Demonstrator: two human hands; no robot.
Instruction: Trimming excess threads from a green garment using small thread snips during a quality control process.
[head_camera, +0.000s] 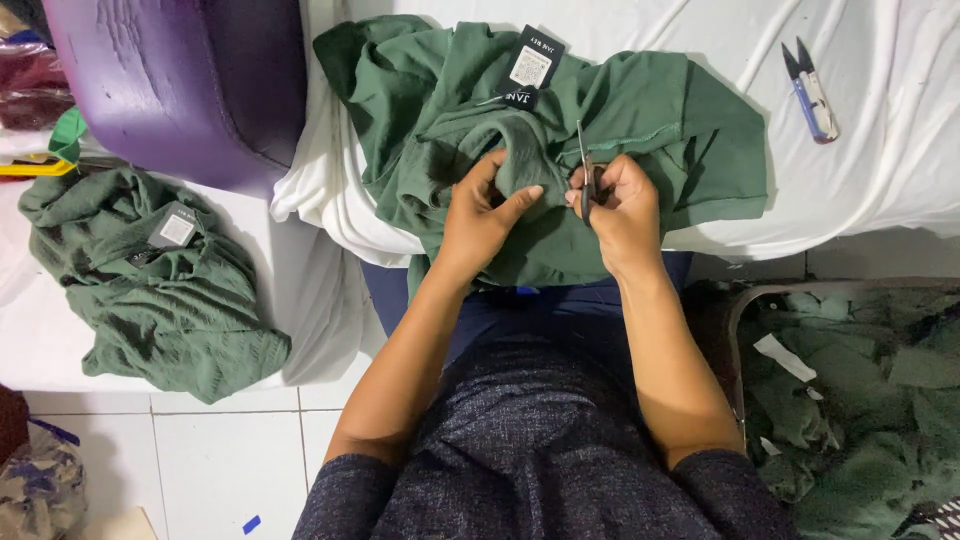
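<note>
Head view looks down at two bare hands working in the middle of the frame. The green garment (560, 120) lies bunched on a surface covered with a white cloth (900, 170), right in front of the person. The left hand (478, 215) pinches a fold of the green cloth and holds it up. The right hand (622, 205) is closed around a small thread snipper (586, 180), with its thin blades pointing up beside the fold. A dark hang tag (530, 65) sits on the garment near the top of the frame.

The cloth looks soft, light and floppy, so it would sag unless it is pinched tight close to the spot being cut. It should not slip much, because it looks a bit crinkly.

Another green garment (150, 285) lies in a heap at the left. A second snipper (812, 90) with blue handles rests at the upper right. Green scraps (850, 400) fill the lower right corner.
</note>
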